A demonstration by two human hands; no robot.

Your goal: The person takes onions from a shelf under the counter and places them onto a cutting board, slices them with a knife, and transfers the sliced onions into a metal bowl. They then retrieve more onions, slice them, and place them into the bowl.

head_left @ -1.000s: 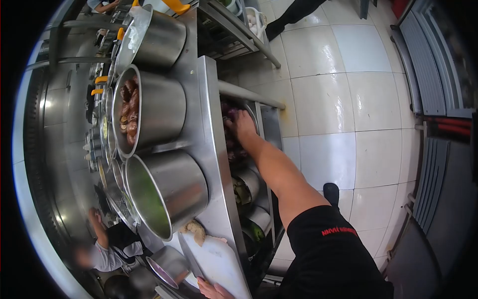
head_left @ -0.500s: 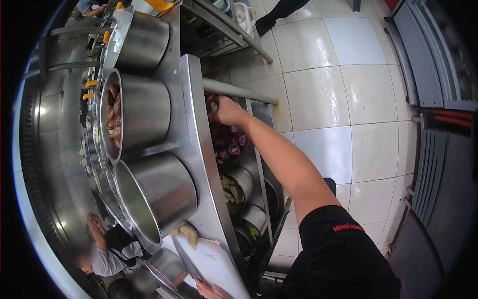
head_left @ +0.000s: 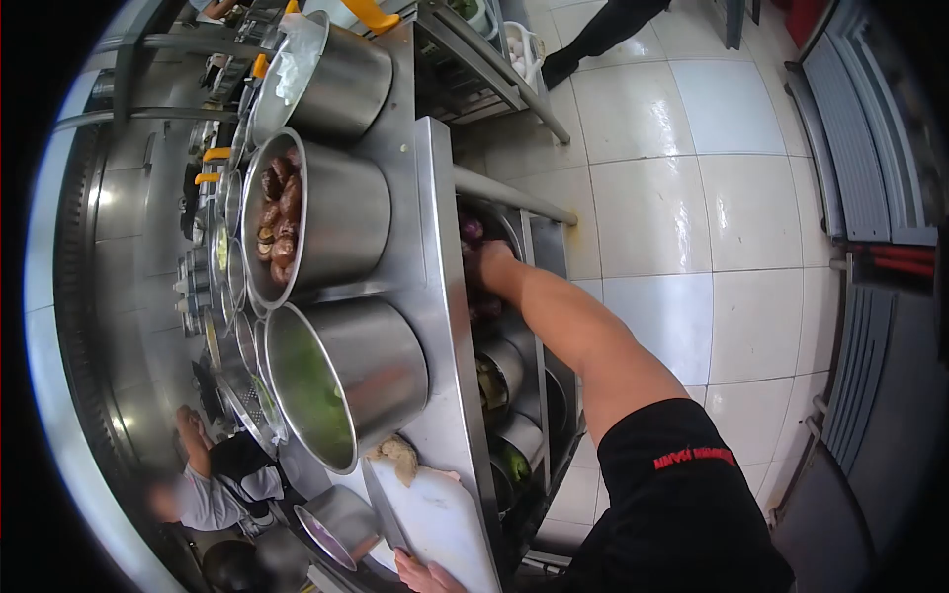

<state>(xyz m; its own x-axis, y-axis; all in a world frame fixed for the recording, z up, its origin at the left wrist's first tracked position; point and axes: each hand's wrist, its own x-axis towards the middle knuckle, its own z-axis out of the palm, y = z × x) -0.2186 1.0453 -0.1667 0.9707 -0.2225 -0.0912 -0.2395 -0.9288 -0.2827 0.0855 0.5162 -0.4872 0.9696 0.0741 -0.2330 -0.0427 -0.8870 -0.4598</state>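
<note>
Onions (head_left: 473,229), purple, sit in a container below the steel counter (head_left: 451,415), beside a tiled floor (head_left: 652,212). Nearest, the left hand (head_left: 427,573) lies cut off by one white cutting board (head_left: 445,524); whether its fingers grip anything, I cannot tell. Three large pots (head_left: 386,371) line the left. Farther, the right hand (head_left: 489,265) reaches among the onions, fingers hidden, grip unclear.

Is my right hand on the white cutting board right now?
No, your right hand is below the steel countertop, away from the cutting board.
</note>
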